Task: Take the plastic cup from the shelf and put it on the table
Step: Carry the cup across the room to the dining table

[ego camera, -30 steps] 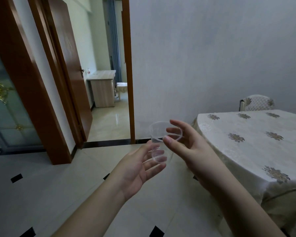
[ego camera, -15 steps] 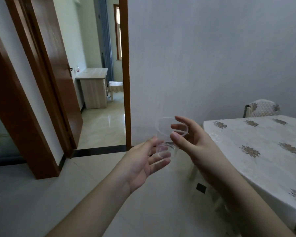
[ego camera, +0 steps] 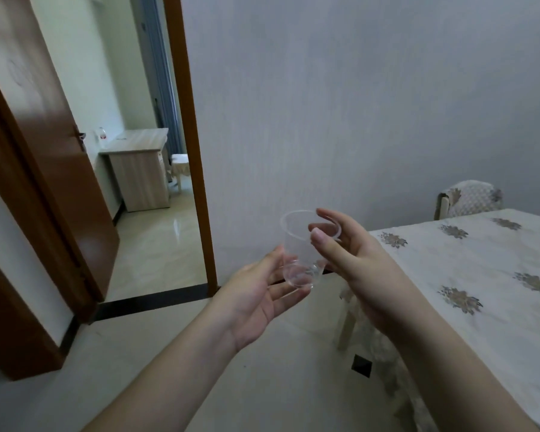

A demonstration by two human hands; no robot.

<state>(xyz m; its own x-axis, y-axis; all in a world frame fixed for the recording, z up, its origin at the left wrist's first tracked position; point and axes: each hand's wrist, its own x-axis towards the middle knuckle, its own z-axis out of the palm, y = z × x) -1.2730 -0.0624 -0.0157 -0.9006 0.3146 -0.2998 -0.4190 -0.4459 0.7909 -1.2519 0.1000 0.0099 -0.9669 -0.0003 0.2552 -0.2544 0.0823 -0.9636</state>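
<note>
A clear plastic cup [ego camera: 296, 244] is held in the air at the middle of the head view, mouth tilted up and towards me. My right hand [ego camera: 353, 254] grips its rim, thumb on the near side and fingers behind. My left hand [ego camera: 262, 291] is palm up with its fingers spread under the cup's base, touching it. The table [ego camera: 480, 275], covered by a white cloth with flower motifs, stands to the right, its near corner just beyond my right hand. No shelf is in view.
A chair back [ego camera: 471, 198] with a patterned cover stands behind the table against the grey wall. On the left an open brown door [ego camera: 53, 145] leads into a room with a wooden desk [ego camera: 141, 169]. A table leg [ego camera: 346, 328] stands on the tiled floor.
The view has swung right and closer to the table, which now fills more of the right side. Both hands have kept the cup between them, carried slightly higher.
</note>
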